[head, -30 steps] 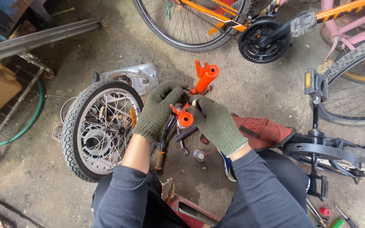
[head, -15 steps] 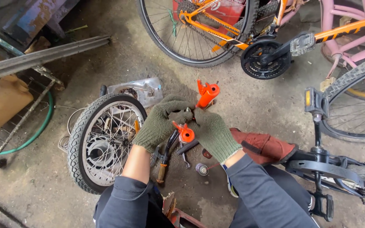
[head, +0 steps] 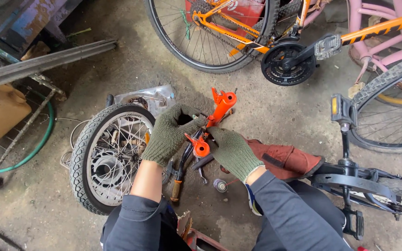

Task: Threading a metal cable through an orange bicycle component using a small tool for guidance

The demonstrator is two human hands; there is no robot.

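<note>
Two gloved hands meet over an orange bicycle fork (head: 215,122) held above the concrete floor (head: 131,74), near the middle of the view. The left hand (head: 172,134), in a green knit glove, is curled closed around the upper part of the fork, just below its orange leg that points up and away. The right hand (head: 231,151), gloved the same, is closed on the lower part, fingers pinched at the round orange end (head: 201,148) between both hands. Just left of the left hand a small spoked wheel (head: 110,160) with a black tyre lies flat on the floor, and a clear plastic bag (head: 147,96) lies beyond it. A tool with a brown handle (head: 176,189) rests on the floor under the left forearm, and a small round metal part (head: 220,185) lies beneath the right wrist. A red-brown glove (head: 287,160) lies on the floor just right of the right hand. An orange bicycle (head: 257,32) stands along the far edge of the floor, and a green hose (head: 38,144) curves at the left edge.
</note>
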